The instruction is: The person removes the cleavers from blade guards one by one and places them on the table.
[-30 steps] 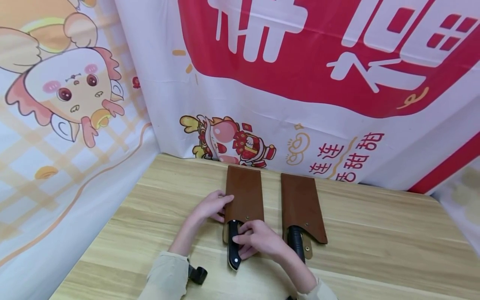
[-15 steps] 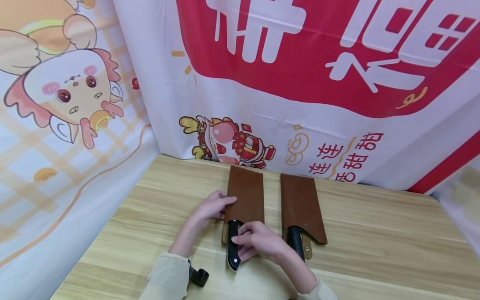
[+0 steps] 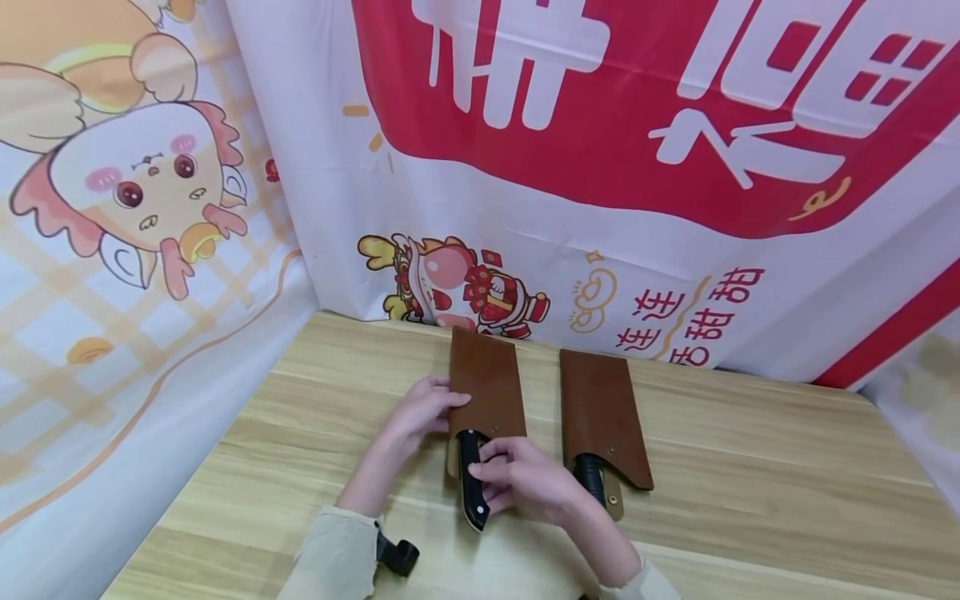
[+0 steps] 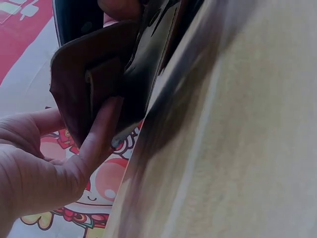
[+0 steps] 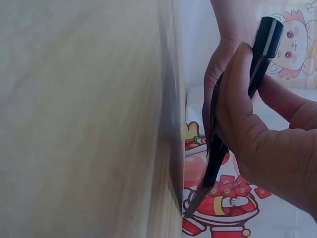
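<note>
A brown leather sheath (image 3: 486,375) holds a knife whose black riveted handle (image 3: 471,479) sticks out toward me. My left hand (image 3: 423,412) grips the sheath by its left edge, thumb on top. In the left wrist view its fingers reach under the dark back (image 4: 74,79) of the sheath. My right hand (image 3: 525,479) pinches the handle from the right. The right wrist view shows the handle (image 5: 267,42) raised and the sheath slanting down to the tabletop at its far end. The blade is hidden inside the leather.
A second brown sheath (image 3: 600,408) with a black-handled knife (image 3: 590,477) lies to the right on the wooden table (image 3: 750,467). Behind the table hangs a printed cloth (image 3: 585,208), with another cloth (image 3: 247,333) along the left. A black wrist mount (image 3: 397,554) sits by the left sleeve.
The handle end has risen and swung slightly right, while the sheath's far end has shifted a little left. Both hands keep their holds. The second sheath stays put.
</note>
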A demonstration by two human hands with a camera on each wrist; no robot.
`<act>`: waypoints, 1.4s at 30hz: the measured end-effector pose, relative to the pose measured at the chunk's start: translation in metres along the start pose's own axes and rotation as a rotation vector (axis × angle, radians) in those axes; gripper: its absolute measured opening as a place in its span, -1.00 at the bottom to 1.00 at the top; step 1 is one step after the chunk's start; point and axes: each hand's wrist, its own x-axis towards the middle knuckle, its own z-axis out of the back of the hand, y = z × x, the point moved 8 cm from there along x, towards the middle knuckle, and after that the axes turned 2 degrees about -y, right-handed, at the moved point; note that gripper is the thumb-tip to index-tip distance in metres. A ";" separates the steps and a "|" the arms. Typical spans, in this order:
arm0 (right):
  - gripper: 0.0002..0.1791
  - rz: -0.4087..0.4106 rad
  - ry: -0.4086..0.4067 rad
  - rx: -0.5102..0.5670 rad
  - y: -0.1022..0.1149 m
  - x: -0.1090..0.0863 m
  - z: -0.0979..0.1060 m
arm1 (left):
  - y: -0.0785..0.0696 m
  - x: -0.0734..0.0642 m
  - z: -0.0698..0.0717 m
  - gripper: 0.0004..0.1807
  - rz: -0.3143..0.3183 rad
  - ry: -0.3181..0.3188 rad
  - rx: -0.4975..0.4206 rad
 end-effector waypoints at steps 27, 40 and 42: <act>-0.85 0.058 0.055 0.100 0.019 -0.010 0.009 | -0.039 -0.017 0.017 -0.52 -0.087 0.011 -0.241; -0.87 0.033 0.042 0.076 0.018 -0.011 0.008 | -0.036 -0.014 0.010 -0.47 -0.086 0.063 -0.328; -0.86 0.027 0.039 0.065 0.018 -0.011 0.008 | -0.036 -0.014 0.011 -0.44 -0.080 0.063 -0.334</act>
